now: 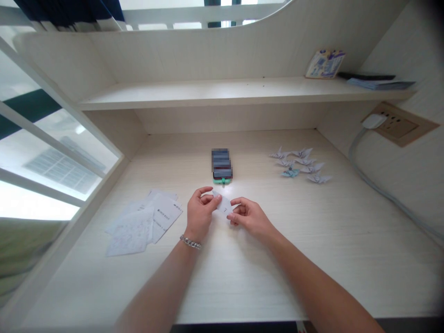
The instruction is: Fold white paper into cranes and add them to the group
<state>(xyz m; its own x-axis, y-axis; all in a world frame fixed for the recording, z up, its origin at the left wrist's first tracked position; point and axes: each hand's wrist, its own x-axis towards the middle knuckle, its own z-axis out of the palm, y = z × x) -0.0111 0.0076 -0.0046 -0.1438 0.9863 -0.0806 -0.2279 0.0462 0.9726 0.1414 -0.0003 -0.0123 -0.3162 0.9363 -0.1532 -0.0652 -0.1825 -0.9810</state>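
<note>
Between my two hands is a small folded piece of white paper with a few printed marks on it. My left hand pinches its left side between thumb and fingers; a chain bracelet circles that wrist. At the paper's lower right corner, the thumb and fingers of my right hand are closed on it. Just beyond the paper lies a phone with a green edge at its near end. Several folded paper cranes sit in a group to the right, one of them bluish.
Loose printed sheets overlap on the desk at left. A shelf spans the back, bearing a colourful packet and flat dark and bluish items. A white plug sits in the wall socket, its grey cable running down the right.
</note>
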